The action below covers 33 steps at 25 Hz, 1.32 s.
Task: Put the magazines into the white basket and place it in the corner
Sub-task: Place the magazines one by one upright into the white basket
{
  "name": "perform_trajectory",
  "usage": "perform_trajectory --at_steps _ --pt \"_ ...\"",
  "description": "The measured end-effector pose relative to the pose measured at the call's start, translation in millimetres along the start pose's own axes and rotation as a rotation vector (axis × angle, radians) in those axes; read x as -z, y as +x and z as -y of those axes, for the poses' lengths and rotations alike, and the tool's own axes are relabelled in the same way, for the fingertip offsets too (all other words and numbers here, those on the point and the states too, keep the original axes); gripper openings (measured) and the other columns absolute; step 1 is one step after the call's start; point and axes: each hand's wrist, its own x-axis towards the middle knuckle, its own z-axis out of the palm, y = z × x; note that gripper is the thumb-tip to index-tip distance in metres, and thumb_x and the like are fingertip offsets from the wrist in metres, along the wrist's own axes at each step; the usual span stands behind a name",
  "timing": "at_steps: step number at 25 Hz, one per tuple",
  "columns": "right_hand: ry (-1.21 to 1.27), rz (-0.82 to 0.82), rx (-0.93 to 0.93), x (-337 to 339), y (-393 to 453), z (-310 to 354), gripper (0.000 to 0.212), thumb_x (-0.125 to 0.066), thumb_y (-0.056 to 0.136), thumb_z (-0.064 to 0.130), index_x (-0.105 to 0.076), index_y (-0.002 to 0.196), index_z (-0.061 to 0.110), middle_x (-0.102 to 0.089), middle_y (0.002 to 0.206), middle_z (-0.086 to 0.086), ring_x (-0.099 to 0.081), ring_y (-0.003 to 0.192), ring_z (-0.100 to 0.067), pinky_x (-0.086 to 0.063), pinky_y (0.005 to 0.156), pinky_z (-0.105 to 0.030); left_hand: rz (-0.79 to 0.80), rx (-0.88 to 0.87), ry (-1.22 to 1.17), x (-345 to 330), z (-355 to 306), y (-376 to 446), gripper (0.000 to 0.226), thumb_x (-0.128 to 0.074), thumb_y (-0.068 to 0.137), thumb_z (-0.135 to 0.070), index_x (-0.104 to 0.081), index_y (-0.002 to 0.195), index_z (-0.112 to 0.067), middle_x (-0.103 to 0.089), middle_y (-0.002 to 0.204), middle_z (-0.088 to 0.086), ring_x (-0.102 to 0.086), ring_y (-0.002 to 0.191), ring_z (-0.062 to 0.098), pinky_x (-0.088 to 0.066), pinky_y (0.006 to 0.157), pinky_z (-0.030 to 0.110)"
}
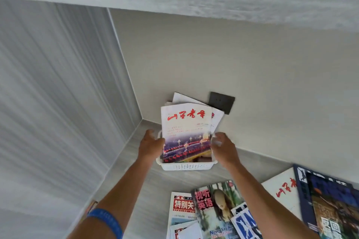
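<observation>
Your left hand (150,144) and right hand (223,148) each hold a side of the white basket (186,166), on the floor near the corner. Magazines (186,128) stand inside. More magazines (213,211) lie at 5 o'clock; I think those go in next.

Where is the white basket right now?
The white basket sits on the floor near the corner, just below the dark wall outlet, between the left hand and right hand.

Both hands hold the white basket (186,166) on the floor near the corner: left hand (150,144) and right hand (223,146) at its sides. Magazines (186,128) stand upright in it; more magazines (217,211) lie on the floor nearby.
</observation>
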Motion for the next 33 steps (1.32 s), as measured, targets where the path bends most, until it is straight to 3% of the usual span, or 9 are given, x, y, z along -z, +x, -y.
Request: perform_trajectory --at_steps 3,7,9,12,15,20,25,29,33 --pt "-0.425 0.251 0.179 -35.9 -17.6 -32.9 0.046 -0.055 0.087 0.004 -0.050 0.127 0.026 -0.060 0.130 0.000 -0.058 0.107 -0.017 -0.052 0.086 -0.032 0.169 -0.070 0.138 -14.7 37.8 -6.1 0.044 -0.063 0.078 -0.020 -0.055 0.121 -0.023 -0.064 0.121 0.006 -0.064 0.095 0.021 -0.056 0.080 0.034" --pt "-0.737 0.169 0.234 -59.9 -25.1 -53.2 0.046 -0.050 0.089 0.006 -0.053 0.128 0.031 -0.062 0.128 0.005 -0.051 0.111 -0.021 -0.050 0.091 -0.037 0.292 -0.128 0.304 -23.3 75.4 -16.4 0.057 -0.062 0.080 -0.019 -0.049 0.135 -0.021 -0.053 0.138 0.002 -0.061 0.097 0.013 -0.053 0.072 0.022" --pt "-0.715 0.143 0.250 -63.8 -36.2 -63.8 0.045 -0.044 0.094 0.003 -0.058 0.124 0.034 -0.067 0.121 0.004 -0.053 0.105 -0.019 -0.053 0.085 -0.036 0.209 -0.250 0.382 -23.6 80.1 -18.5 0.049 -0.063 0.082 -0.023 -0.051 0.130 -0.023 -0.058 0.133 0.000 -0.060 0.108 0.016 -0.053 0.082 0.028" --pt "-0.631 0.082 0.266 -64.7 -55.4 -76.3 0.048 -0.041 0.096 0.003 -0.059 0.123 0.038 -0.071 0.114 0.002 -0.056 0.098 -0.017 -0.055 0.079 -0.032 0.161 -0.302 0.205 -30.5 62.1 -14.1 0.044 -0.069 0.082 -0.027 -0.048 0.121 -0.029 -0.062 0.111 -0.009 -0.062 0.090 0.005 -0.052 0.066 0.020" --pt "-0.593 0.086 0.259 -65.0 -55.1 -77.6 0.048 -0.038 0.098 0.006 -0.055 0.126 0.042 -0.069 0.114 -0.002 -0.059 0.097 -0.017 -0.056 0.082 -0.033 0.130 -0.225 0.081 -49.1 41.4 6.7 0.055 -0.063 0.085 -0.008 -0.040 0.131 -0.028 -0.059 0.122 -0.005 -0.062 0.098 0.013 -0.057 0.074 0.029" --pt "-0.631 0.064 0.298 -66.0 -54.5 -77.7 0.050 -0.050 0.092 0.002 -0.059 0.124 0.039 -0.071 0.111 0.002 -0.058 0.099 -0.016 -0.054 0.078 -0.033 0.056 -0.322 0.316 -57.5 44.1 20.1 0.044 -0.056 0.090 -0.005 -0.053 0.133 -0.017 -0.062 0.132 0.008 -0.064 0.110 0.026 -0.058 0.073 0.028" --pt "-0.631 0.062 0.282 -66.3 -52.5 -77.5 0.048 -0.053 0.089 0.001 -0.060 0.124 0.034 -0.069 0.116 0.004 -0.056 0.102 -0.015 -0.054 0.079 -0.032 -0.010 -0.510 0.187 -42.9 69.4 5.8 0.030 -0.065 0.089 -0.018 -0.060 0.119 -0.016 -0.068 0.115 0.006 -0.066 0.086 0.018 -0.047 0.059 0.009" --pt "-0.654 0.094 0.258 -68.8 -51.4 -78.7 0.053 -0.053 0.086 -0.003 -0.059 0.128 0.030 -0.067 0.124 0.005 -0.052 0.108 -0.017 -0.054 0.082 -0.034 0.039 -0.367 0.215 -35.5 70.9 16.6 0.025 -0.058 0.094 -0.029 -0.062 0.114 -0.016 -0.072 0.110 0.005 -0.069 0.085 0.019 -0.058 0.067 0.032" --pt "-0.690 0.140 0.242 -68.1 -51.6 -87.1 0.057 -0.049 0.086 -0.004 -0.052 0.135 0.027 -0.065 0.127 -0.001 -0.050 0.114 -0.020 -0.053 0.089 -0.037 0.013 -0.348 0.487 -41.5 55.1 27.0 0.036 -0.045 0.099 -0.036 -0.065 0.107 -0.007 -0.074 0.101 0.012 -0.068 0.083 0.025 -0.051 0.066 0.033"
